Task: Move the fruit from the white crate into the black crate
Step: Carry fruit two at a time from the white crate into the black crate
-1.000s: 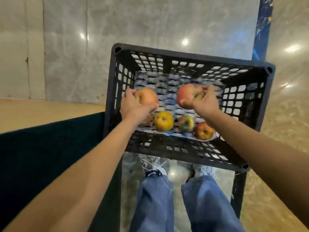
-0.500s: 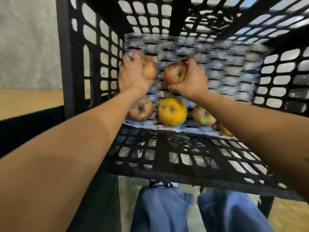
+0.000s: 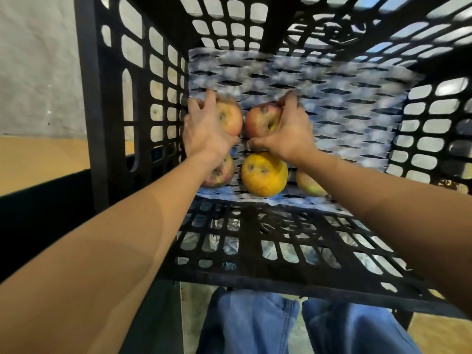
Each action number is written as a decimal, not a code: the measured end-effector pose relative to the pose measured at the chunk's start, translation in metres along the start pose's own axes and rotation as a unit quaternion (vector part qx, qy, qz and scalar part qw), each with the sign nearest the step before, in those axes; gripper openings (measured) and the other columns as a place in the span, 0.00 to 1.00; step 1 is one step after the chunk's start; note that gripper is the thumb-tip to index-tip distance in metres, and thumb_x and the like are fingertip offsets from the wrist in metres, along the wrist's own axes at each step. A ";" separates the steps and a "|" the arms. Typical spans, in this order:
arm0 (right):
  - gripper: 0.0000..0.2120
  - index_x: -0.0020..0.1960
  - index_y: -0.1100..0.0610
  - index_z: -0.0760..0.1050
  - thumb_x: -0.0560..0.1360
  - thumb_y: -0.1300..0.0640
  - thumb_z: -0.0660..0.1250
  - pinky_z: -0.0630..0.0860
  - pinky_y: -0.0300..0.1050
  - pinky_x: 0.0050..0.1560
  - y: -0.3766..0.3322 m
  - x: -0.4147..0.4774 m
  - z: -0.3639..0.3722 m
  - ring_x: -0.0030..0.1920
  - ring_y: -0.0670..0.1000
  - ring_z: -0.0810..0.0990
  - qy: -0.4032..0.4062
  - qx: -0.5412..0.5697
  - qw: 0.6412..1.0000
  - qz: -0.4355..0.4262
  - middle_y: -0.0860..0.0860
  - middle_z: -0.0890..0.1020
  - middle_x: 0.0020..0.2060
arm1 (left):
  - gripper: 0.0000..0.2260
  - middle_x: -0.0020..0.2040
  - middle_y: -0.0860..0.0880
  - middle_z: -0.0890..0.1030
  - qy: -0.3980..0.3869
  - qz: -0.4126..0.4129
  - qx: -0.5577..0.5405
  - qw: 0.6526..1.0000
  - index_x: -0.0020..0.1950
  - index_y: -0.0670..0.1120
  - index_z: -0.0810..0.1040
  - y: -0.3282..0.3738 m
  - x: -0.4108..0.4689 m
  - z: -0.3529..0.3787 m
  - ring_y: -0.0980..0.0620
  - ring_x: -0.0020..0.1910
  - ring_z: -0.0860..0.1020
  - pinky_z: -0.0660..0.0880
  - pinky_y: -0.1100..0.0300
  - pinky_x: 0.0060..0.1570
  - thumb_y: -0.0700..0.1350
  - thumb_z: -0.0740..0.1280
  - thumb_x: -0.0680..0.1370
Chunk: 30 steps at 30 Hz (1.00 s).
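Note:
Both hands reach deep into the black crate [image 3: 107, 118], whose floor is lined with white foam netting [image 3: 344, 103]. My left hand [image 3: 204, 129] grips a red-yellow apple [image 3: 231, 117]. My right hand [image 3: 288, 134] grips a second red apple [image 3: 261, 120] right beside it, low over the netting. Nearer to me on the netting lie a dark red apple [image 3: 221, 175], an orange fruit [image 3: 264, 173] and a yellow-green apple [image 3: 307, 185], partly hidden by my right forearm. The white crate is out of view.
The crate's near wall [image 3: 255, 241] lies under my forearms. A dark green surface [image 3: 38, 213] sits at the left beside a tan floor and grey wall. My blue-jeaned legs [image 3: 255, 325] show below the crate.
Both hands have gone from above the crate down to its lined floor with their apples, coming close together. My head has moved in nearer to the crate.

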State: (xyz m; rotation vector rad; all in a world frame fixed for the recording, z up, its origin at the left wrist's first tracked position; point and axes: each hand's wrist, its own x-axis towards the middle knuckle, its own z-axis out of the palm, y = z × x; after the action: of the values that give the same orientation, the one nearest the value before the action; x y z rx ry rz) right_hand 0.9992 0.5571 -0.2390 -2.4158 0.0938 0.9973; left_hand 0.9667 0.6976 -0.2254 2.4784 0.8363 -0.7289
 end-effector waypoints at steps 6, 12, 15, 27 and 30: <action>0.48 0.69 0.58 0.57 0.59 0.47 0.80 0.71 0.52 0.57 0.001 -0.005 0.010 0.63 0.60 0.70 0.003 0.008 1.000 0.006 0.58 0.69 0.64 | 0.37 0.68 0.44 0.63 -0.012 0.002 0.006 1.000 0.69 0.51 0.61 -0.006 -0.003 0.004 0.41 0.64 0.70 0.71 0.49 0.57 0.49 0.77 0.66; 0.45 0.70 0.57 0.57 0.62 0.46 0.78 0.71 0.51 0.55 0.003 -0.008 0.009 0.63 0.60 0.71 -0.008 -0.010 1.000 -0.006 0.59 0.70 0.63 | 0.34 0.69 0.43 0.63 -0.008 0.003 -0.010 1.000 0.69 0.52 0.62 -0.008 -0.008 0.004 0.41 0.63 0.70 0.71 0.50 0.57 0.45 0.76 0.68; 0.44 0.69 0.57 0.58 0.63 0.46 0.77 0.71 0.51 0.53 0.004 -0.009 0.010 0.61 0.60 0.72 0.000 -0.018 1.000 -0.018 0.58 0.70 0.63 | 0.33 0.68 0.44 0.64 0.008 -0.015 -0.011 1.000 0.69 0.52 0.62 -0.008 -0.010 0.006 0.41 0.62 0.70 0.72 0.51 0.55 0.44 0.75 0.69; 0.39 0.76 0.54 0.50 0.74 0.43 0.65 0.67 0.54 0.63 0.009 -0.055 -0.031 0.70 0.60 0.65 -0.058 -0.066 0.995 -0.036 0.59 0.63 0.72 | 0.37 0.76 0.45 0.56 -0.066 0.033 0.014 0.997 0.76 0.50 0.54 -0.019 -0.063 -0.024 0.43 0.73 0.60 0.65 0.48 0.68 0.47 0.70 0.73; 0.30 0.73 0.56 0.59 0.76 0.45 0.62 0.70 0.53 0.60 0.000 -0.093 -0.064 0.66 0.60 0.69 -0.062 -0.077 0.995 -0.030 0.59 0.69 0.68 | 0.30 0.71 0.44 0.65 -0.077 0.047 -0.008 0.996 0.74 0.48 0.60 -0.008 -0.106 -0.056 0.43 0.70 0.64 0.66 0.48 0.66 0.48 0.68 0.75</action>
State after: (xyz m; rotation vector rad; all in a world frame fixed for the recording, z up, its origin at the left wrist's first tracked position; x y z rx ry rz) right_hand 0.9721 0.5134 -0.1381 -2.4709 -0.1013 1.1614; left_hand 0.9083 0.6880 -0.1210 2.3943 0.6633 -0.8642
